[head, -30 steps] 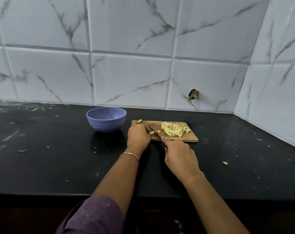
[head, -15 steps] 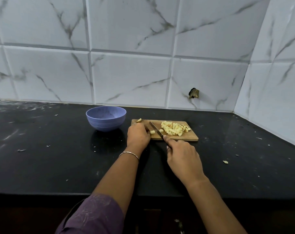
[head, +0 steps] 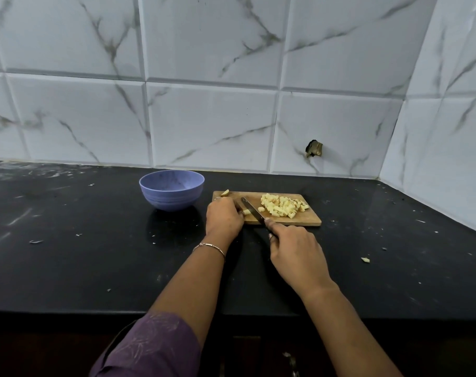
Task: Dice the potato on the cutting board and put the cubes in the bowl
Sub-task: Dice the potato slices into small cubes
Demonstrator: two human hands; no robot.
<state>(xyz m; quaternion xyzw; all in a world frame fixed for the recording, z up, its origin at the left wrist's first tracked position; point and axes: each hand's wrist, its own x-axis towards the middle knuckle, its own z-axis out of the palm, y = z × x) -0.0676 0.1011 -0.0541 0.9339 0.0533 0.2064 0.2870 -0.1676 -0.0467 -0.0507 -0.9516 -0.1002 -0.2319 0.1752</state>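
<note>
Potato piece (head: pixel 247 212) pinched on board (head: pixel 309 221) by curled left hand (head: pixel 223 219), right hand (head: pixel 296 254) gripping knife (head: pixel 252 211), cubes (head: pixel 283 206) heaped alongside

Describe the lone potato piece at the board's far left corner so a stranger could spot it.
On the black counter, right of the blue bowl, lies a wooden cutting board. The piece sits at its far left corner, just beyond the left hand. Unlike the diced pile on the board's right half, it lies alone.
</note>
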